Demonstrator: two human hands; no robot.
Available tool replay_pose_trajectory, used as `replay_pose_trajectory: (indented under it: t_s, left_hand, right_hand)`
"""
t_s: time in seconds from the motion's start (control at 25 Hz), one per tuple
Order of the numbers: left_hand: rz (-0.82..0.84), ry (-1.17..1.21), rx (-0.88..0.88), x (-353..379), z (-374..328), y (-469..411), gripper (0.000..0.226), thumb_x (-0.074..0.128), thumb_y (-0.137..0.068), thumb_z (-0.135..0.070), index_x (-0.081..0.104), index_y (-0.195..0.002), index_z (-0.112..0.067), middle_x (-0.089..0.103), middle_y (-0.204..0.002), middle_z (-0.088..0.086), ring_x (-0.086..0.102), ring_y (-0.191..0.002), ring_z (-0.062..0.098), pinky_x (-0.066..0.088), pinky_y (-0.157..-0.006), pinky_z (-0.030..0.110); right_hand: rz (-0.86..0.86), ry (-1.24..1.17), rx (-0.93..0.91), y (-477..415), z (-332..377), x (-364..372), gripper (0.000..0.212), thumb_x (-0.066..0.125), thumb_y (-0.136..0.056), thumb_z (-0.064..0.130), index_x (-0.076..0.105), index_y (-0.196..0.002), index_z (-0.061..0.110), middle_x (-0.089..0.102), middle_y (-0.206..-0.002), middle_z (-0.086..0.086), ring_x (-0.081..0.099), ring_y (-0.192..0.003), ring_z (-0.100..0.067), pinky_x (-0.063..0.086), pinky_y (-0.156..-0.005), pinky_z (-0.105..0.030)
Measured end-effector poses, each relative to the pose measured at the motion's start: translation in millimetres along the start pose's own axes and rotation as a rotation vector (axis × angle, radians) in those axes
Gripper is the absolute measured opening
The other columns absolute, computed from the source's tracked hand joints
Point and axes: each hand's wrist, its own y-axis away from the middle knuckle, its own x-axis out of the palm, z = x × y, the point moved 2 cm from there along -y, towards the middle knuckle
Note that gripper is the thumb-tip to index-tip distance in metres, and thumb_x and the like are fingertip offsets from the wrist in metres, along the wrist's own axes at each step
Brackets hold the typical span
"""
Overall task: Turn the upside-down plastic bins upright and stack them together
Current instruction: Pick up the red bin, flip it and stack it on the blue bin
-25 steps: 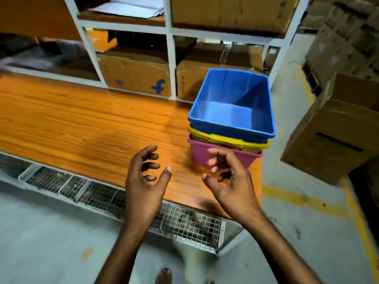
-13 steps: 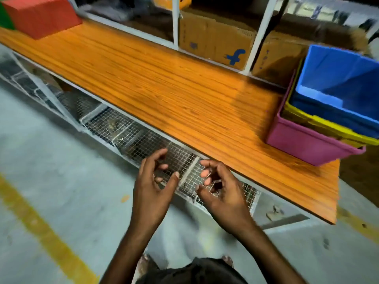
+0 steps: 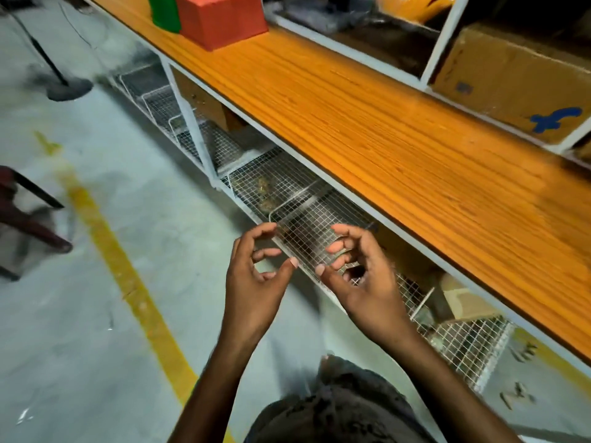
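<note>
At the far left end of the wooden table [image 3: 383,148], a green bin [image 3: 164,11] is glimpsed, with a red bin [image 3: 220,19] just beside it, base up, matte and boxy. Light, stiff plastic is expected, best gripped at the rim. Off the table's front edge, the left hand [image 3: 252,282] and right hand [image 3: 361,282] are held loosely curled, empty.

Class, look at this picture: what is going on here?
A person stands beside a wooden table. The left hand and right hand hover empty, fingers loosely curled, over the wire baskets below the tabletop. At the table's far end a red bin, seemingly upside down, and a green bin beside it sit untouched.
</note>
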Motion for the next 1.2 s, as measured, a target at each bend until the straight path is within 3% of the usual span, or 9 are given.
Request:
replay_pose_trajectory:
  t_s: [0.08,0.2,0.28,0.48,0.64,0.8,1.0,1.2]
  left_hand:
    - [-0.062,0.076,-0.056,-18,8,-27,0.05,0.076,-0.088,-0.006,0.058,-0.126,-0.033,0.061,-0.127,-0.015,0.07,-0.1,0.008,0.056,-0.073,0.019]
    - [-0.143,0.171,-0.146,-45,23,-77,0.038,0.072,-0.093,-0.017,0.059,-0.123,-0.037,0.065,-0.12,-0.015,0.073,-0.094,0.012,0.057,-0.063,0.024]
    - [-0.189,0.207,-0.222,-60,37,-115,0.029,0.07,-0.095,-0.023,0.062,-0.12,-0.035,0.069,-0.117,-0.01,0.074,-0.093,0.015,0.056,-0.061,0.023]
    - [-0.277,0.194,-0.338,-101,52,-227,0.017,0.068,-0.096,-0.03,0.067,-0.113,-0.028,0.073,-0.111,0.001,0.074,-0.088,0.013,0.056,-0.066,0.026]
    - [-0.301,0.172,-0.302,-136,56,-314,0.02,0.07,-0.095,-0.024,0.066,-0.114,-0.029,0.073,-0.106,-0.005,0.073,-0.091,0.018,0.054,-0.069,0.028]
    - [-0.327,0.126,-0.296,-171,82,-390,0.026,0.071,-0.094,-0.018,0.064,-0.116,-0.029,0.072,-0.108,-0.005,0.071,-0.09,0.023,0.055,-0.07,0.031]
    - [-0.218,0.034,-0.258,-232,119,-508,0.037,0.073,-0.093,-0.017,0.059,-0.122,-0.035,0.067,-0.114,-0.01,0.069,-0.084,0.012,0.057,-0.083,0.043]
    - [-0.079,0.033,-0.168,-309,104,-640,0.036,0.072,-0.093,-0.018,0.059,-0.123,-0.033,0.066,-0.11,-0.015,0.068,-0.082,0.007,0.054,-0.081,0.031]
  right_hand:
    - [0.0,-0.028,0.006,-31,2,25,0.049,0.076,-0.091,0.016,0.056,-0.131,0.035,0.063,-0.104,0.01,0.061,-0.086,-0.012,0.055,-0.072,-0.029]
    - [0.005,-0.101,0.038,-86,-3,63,0.041,0.072,-0.095,0.033,0.056,-0.132,0.036,0.065,-0.1,0.01,0.063,-0.09,-0.011,0.057,-0.084,-0.029]
    - [0.037,-0.166,0.131,-131,-11,90,0.036,0.068,-0.094,0.042,0.06,-0.129,0.037,0.068,-0.1,0.008,0.066,-0.092,-0.008,0.056,-0.08,-0.024]
    - [0.159,-0.408,0.428,-259,-28,160,0.028,0.057,-0.102,0.035,0.063,-0.126,0.021,0.067,-0.104,-0.008,0.06,-0.08,-0.016,0.047,-0.062,-0.025]
    - [0.2,-0.39,0.439,-350,-22,206,0.024,0.055,-0.104,0.031,0.063,-0.121,0.017,0.065,-0.104,-0.013,0.058,-0.076,-0.015,0.045,-0.058,-0.024]
    - [0.158,-0.296,0.42,-410,-29,260,0.016,0.06,-0.101,0.034,0.068,-0.111,0.025,0.069,-0.104,-0.008,0.061,-0.078,-0.014,0.046,-0.063,-0.027]
    - [0.061,-0.229,0.367,-496,-37,350,0.017,0.064,-0.098,0.038,0.069,-0.114,0.033,0.072,-0.104,0.0,0.064,-0.08,-0.009,0.051,-0.073,-0.034]
    - [-0.091,-0.268,0.325,-593,4,431,0.04,0.064,-0.082,0.052,0.069,-0.115,0.03,0.075,-0.104,0.001,0.067,-0.082,-0.008,0.052,-0.072,-0.03]
